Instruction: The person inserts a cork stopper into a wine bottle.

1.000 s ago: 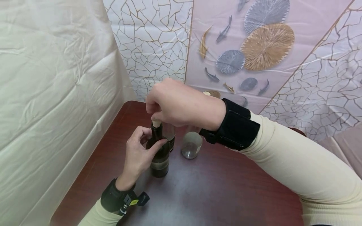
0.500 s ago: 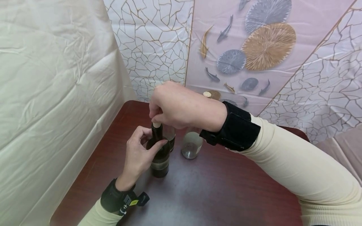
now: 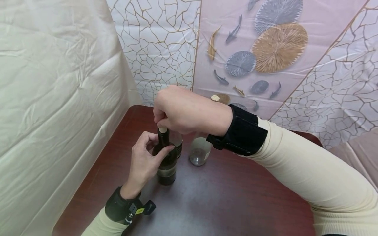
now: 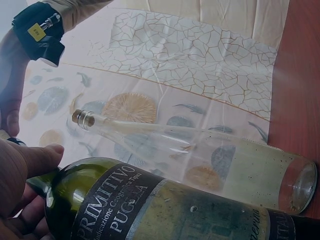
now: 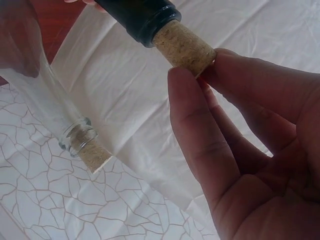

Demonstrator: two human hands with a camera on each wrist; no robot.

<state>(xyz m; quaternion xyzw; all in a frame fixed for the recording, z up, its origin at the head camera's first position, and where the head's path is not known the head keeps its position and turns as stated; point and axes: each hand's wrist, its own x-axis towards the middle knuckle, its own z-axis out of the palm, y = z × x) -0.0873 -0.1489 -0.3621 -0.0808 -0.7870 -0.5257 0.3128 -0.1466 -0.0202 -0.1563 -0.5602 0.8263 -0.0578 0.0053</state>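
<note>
In the head view, a dark green wine bottle [image 3: 166, 177] stands upright on the table. My left hand [image 3: 145, 162] grips it around the shoulder and lower neck, thumb in front. The left wrist view shows its dark "Primitivo Puglia" label [image 4: 117, 200]. Above the mouth, my right hand [image 3: 189, 109] pinches a cork [image 5: 182, 47] between thumb and fingertips at its outer end. The cork's other end is inside the bottle's mouth [image 5: 155, 22], and a good length of it shows outside. In the head view, the right hand's fingers hide most of the cork.
Behind the green bottle stands a clear glass bottle [image 3: 178, 144], partly hidden. Another clear bottle [image 3: 199, 152] is to its right, its neck behind my right forearm. In the right wrist view, a clear bottle has a cork [image 5: 95, 156] in its mouth. Cloth [image 3: 73, 82] hangs along the left side.
My right hand has come down slightly toward the bottle's mouth, and less of the cork shows in the head view. The left hand and the green bottle have stayed in place.
</note>
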